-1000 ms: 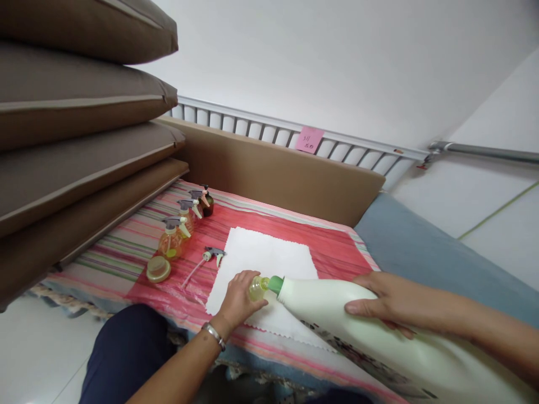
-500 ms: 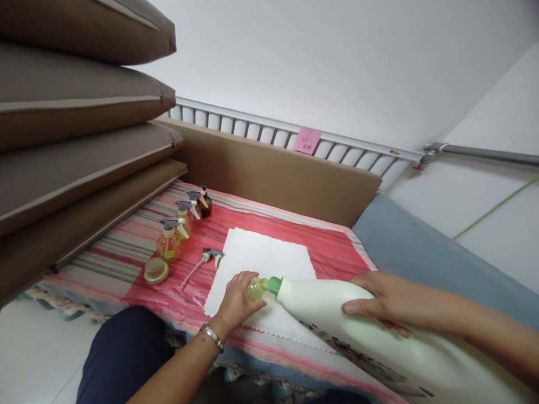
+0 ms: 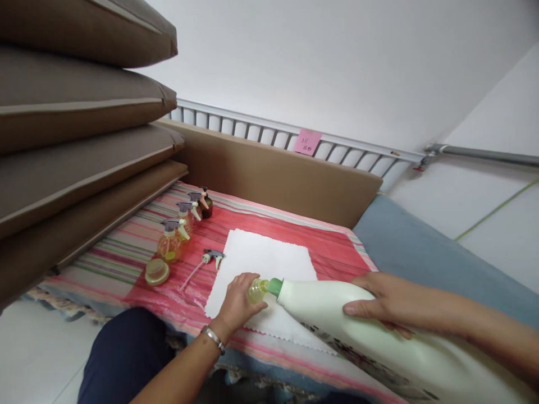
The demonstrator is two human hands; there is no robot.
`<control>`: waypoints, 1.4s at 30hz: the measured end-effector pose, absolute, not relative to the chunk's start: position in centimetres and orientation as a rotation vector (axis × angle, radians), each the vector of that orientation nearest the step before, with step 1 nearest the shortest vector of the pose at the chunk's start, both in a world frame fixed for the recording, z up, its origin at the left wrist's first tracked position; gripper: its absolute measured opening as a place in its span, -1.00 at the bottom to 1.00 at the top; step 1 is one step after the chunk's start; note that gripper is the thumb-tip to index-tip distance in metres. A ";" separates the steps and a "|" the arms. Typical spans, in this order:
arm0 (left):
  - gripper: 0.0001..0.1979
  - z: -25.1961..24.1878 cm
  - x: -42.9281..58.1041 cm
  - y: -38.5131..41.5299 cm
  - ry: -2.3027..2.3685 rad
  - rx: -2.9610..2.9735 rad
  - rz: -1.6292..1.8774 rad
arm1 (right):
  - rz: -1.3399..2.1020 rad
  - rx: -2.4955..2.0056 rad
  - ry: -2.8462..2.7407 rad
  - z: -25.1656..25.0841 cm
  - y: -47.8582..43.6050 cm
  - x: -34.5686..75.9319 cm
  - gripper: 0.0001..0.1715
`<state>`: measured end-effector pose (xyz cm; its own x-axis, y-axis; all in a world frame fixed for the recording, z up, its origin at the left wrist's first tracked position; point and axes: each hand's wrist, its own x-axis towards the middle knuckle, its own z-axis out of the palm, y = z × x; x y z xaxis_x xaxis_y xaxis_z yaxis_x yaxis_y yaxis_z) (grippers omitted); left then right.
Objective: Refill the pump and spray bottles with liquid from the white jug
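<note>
Right hand [image 3: 379,306] tips white jug [image 3: 337,314] into small bottle [image 3: 256,290] held by left hand [image 3: 238,303].

A home room: stacked brown cushions [image 3: 80,106], a bed with a striped cloth [image 3: 126,247] and blue sheet [image 3: 421,247], and a white radiator [image 3: 269,132] along the wall.

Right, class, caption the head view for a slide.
Left hand steadies a small yellowish bottle on a white cloth while the right hand tips a large white bottle to it.
</note>
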<state>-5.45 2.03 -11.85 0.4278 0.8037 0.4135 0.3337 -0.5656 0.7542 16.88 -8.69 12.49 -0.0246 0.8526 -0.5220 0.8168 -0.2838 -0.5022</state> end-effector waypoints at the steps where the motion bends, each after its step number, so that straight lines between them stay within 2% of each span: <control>1: -0.40 -11.8 -5.5 2.0 0.955 2.104 1.051 | 1.208 -2.172 -1.850 12.5 -8.7 16.9 -0.67; 11: -0.40 -11.8 -5.4 2.0 0.955 2.097 1.045 | 1.207 -2.182 -1.897 12.5 -8.7 17.0 -0.66; 21: -0.38 -12.0 -5.4 2.1 0.949 2.050 1.058 | 1.269 -2.197 -1.940 12.5 -8.6 17.0 -0.56; 32: -0.30 -13.1 -7.2 4.2 0.840 1.918 1.043 | 1.063 -2.139 -1.771 7.7 -10.2 17.0 -0.56; 42: -0.17 -13.8 -8.1 4.9 0.830 1.832 0.994 | 0.989 -1.723 -0.982 3.3 -12.8 20.3 -0.44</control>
